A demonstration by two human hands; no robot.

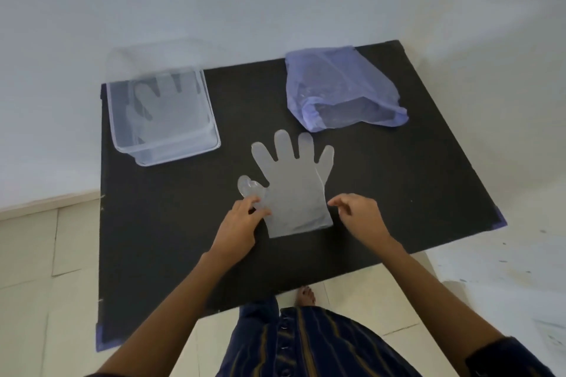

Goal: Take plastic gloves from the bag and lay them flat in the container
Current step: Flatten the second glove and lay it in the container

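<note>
Spread flat on the black mat, near the middle: one clear plastic glove, fingers pointing far, cuff toward the near edge, thumb crumpled and curled at its left side. At the far left, half off the mat: the clear container, with at least one glove already lying inside (how many, impossible to tell through the plastic). At the far right: the lilac bag, mouth facing near, more gloves dimly visible within.

Left hand down on the glove's left edge by the thumb, fingertips bunched and pinching or pressing the film there; which of the two, cannot tell. Right hand just beside the cuff's right edge, fingers loosely curled with thumb and forefinger nearly meeting, holding nothing and seemingly not quite touching the film.

Likely step in hand: smoothing the glove and taking it up for the move to the container. To do that well: flatten the curled thumb first, then pinch both cuff corners lightly and lift evenly, keeping the film taut between the hands so that it hangs without folding. Carry low and slow toward the far left (thin film catches air easily), lower finger-end first, line up over the glove inside, and release only once flat.
</note>
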